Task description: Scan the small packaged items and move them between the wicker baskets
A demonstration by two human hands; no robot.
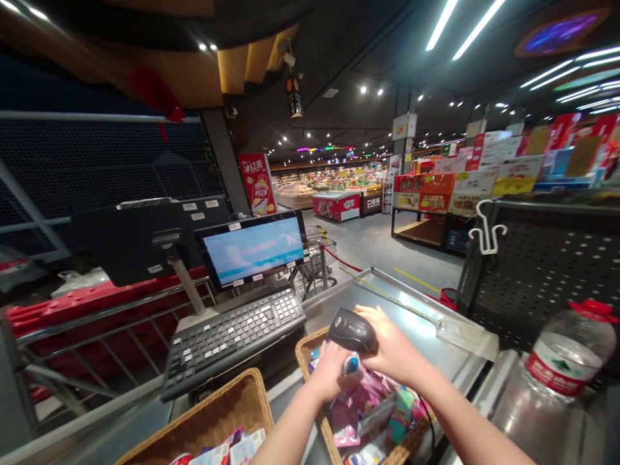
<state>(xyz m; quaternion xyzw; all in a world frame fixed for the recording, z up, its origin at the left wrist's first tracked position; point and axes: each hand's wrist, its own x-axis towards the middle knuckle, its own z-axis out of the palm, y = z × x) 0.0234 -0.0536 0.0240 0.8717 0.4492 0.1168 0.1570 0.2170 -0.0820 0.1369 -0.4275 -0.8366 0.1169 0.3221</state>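
Note:
My right hand (393, 352) grips a dark handheld barcode scanner (352, 331), its head turned down and left. My left hand (333, 371) is closed round a small item with a blue and white end (352, 365), held right under the scanner. Both hands hover over a wicker basket (306, 352) filled with colourful small packets. The scanner's cord (428, 423) trails down past my right forearm.
A keyboard (232, 339) and a lit till screen (254, 248) stand to the left. A second wicker basket (217, 413) with packets sits at the lower left. A large water bottle with a red cap (566, 361) stands at the right, on the steel counter (426, 336). Shop aisles lie beyond.

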